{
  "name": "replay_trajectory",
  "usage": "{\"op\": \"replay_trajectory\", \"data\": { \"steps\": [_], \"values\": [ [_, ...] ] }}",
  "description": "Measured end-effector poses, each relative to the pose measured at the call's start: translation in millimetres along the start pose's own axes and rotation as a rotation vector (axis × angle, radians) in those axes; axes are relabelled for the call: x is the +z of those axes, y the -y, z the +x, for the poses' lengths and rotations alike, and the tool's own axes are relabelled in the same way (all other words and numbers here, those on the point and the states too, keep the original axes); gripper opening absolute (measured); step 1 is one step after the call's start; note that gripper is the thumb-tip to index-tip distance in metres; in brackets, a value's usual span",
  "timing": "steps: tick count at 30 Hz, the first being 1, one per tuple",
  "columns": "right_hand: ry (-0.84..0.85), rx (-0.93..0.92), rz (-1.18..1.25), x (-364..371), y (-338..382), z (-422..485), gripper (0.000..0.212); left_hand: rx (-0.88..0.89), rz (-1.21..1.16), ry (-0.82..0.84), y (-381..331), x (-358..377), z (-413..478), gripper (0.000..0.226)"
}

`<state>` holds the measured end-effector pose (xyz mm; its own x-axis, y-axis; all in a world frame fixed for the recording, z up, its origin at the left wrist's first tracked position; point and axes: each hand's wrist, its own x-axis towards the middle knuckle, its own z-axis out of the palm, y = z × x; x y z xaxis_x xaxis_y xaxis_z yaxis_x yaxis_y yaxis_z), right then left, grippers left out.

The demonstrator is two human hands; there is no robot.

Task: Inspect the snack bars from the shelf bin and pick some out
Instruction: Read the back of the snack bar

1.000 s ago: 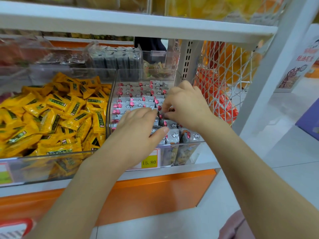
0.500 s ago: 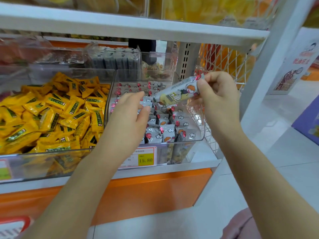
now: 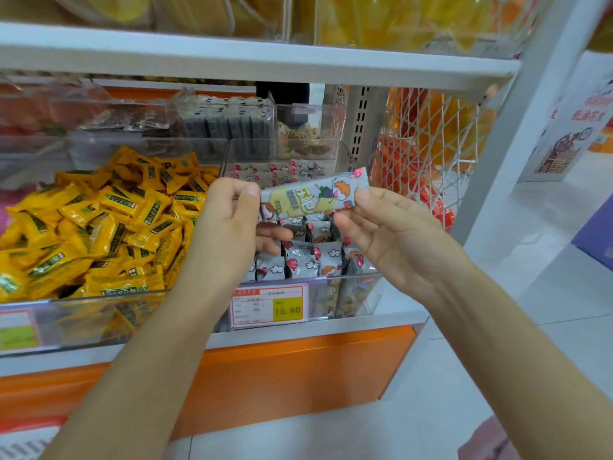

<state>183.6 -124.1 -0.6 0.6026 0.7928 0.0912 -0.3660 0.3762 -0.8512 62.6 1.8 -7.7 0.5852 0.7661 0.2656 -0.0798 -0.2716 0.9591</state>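
Note:
A snack bar (image 3: 313, 196) in a silver and yellow cartoon wrapper is held level above the clear shelf bin (image 3: 360, 295). My left hand (image 3: 229, 227) pinches its left end between thumb and fingers. My right hand (image 3: 388, 230) pinches its right end, palm turned up. Below them the bin holds several more silver bars (image 3: 318, 257) standing on end with red and white cloud prints. Part of the bin's contents is hidden behind my hands.
A neighbouring clear bin (image 3: 99, 313) full of yellow wrapped snacks (image 3: 109, 224) sits to the left. A price tag reading 15.80 (image 3: 270, 305) hangs on the bin front. A white shelf (image 3: 265, 61) runs overhead, a wire mesh basket (image 3: 428, 144) with orange packs stands right.
Both hands were down in the bin a second ago. My right hand lifted one bar out, and my left hand has now taken its other end, so the bar is held across between them.

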Motion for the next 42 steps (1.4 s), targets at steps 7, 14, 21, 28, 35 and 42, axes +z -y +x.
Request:
{"op": "replay_trajectory", "data": {
  "steps": [7, 14, 21, 28, 35, 42],
  "values": [
    [-0.036, 0.008, -0.049, -3.1, -1.2, -0.4, 0.007, -0.009, 0.013, -0.043, -6.0, -1.8, -3.2, 0.026],
    [-0.118, 0.031, -0.084, -3.6, -1.8, -1.7, 0.011, -0.189, -0.272, 0.135, -8.4, -10.7, -4.3, 0.018],
    [-0.133, -0.128, -0.261, -4.4, 3.1, -1.5, 0.024, -0.126, -0.186, 0.237, -4.4, -4.9, -4.8, 0.023],
    [-0.107, -0.128, -0.295, 1.0, 2.8, -3.4, 0.013, -0.089, -0.057, 0.229, -1.8, -1.7, -4.0, 0.039],
    [-0.065, -0.156, -0.529, 0.3, -4.1, -2.8, 0.024, -0.024, -0.093, 0.124, 0.6, -4.4, -4.3, 0.019],
    [-0.114, -0.268, -0.69, 4.0, -4.2, -4.5, 0.01, 0.042, -0.086, 0.185, 0.4, -6.3, -3.1, 0.015]
  ]
}}
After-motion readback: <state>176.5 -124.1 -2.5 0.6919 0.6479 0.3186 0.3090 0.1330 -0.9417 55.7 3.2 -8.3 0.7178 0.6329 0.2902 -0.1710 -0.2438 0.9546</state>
